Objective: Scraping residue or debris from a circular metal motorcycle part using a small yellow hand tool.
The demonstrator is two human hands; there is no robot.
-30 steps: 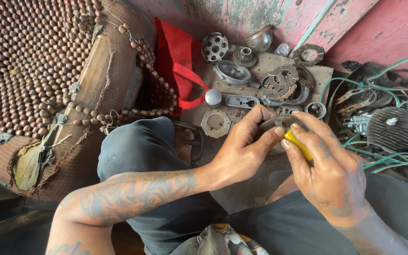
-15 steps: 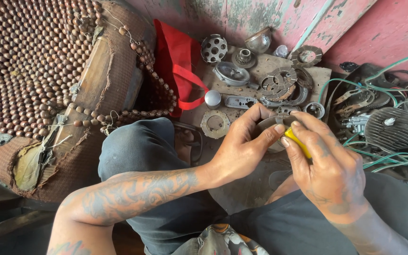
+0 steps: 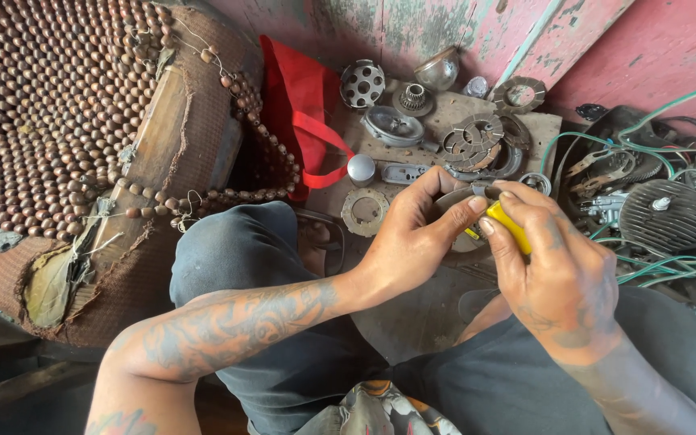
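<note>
A: From the head camera, the left hand [image 3: 412,242] curls around a round grey metal disc part [image 3: 454,211], fingers clamped on its rim. The right hand [image 3: 553,278] pinches a small yellow plastic-handled tool [image 3: 509,228] against that disc, thumb and fingers closed on it.

B: And where does the disc sit?

A: In the air above the lap, just in front of the worn brown board [image 3: 445,121] strewn with toothed steel rings [image 3: 481,133] and a flat notched grey ring [image 3: 365,211].

B: What could go wrong?

A: I'd judge the tool could skid off the greasy-looking metal and jab the left thumb, which lies touching it. If the grip slackens, the disc could drop among the tangled green wires [image 3: 654,266] or get lost among similar parts.
</note>
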